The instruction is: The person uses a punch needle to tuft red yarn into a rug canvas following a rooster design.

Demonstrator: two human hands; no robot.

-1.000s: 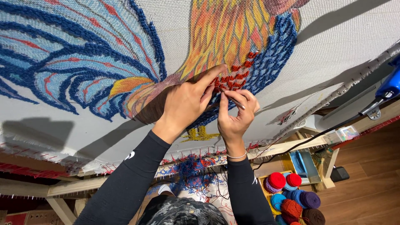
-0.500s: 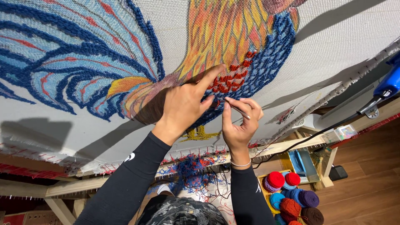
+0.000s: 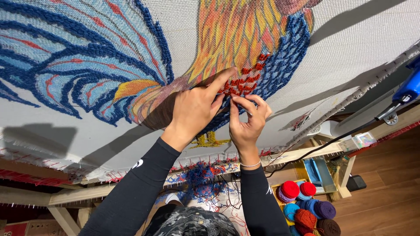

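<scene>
Sleeves: two black sleeves reach up from the bottom edge, a thin bracelet on the right wrist.
Yarn balls: red, blue, purple and brown yarn balls sit in a yellow box at the lower right, beside the right forearm, well apart from the hands.
Loose yarn: a tangle of blue and red loose threads hangs under the wooden frame bar, between the two forearms.
Left hand: the left hand lies flat on the cloth, fingers spread, forefinger stretched out to the red patch and holding nothing.
Right hand: the right hand is just beside the left, fingers pinched together at the lower edge of the red patch; what they nip is too small to tell.
Red patch: the red tufted patch sits on the rooster's chest, bordered by blue tufting.
Rooster rug: the rooster rug is stretched on white cloth across the frame, filling the upper view.
Tufting gun: a blue tufting gun hangs at the right edge, its black cord trailing down.
</scene>
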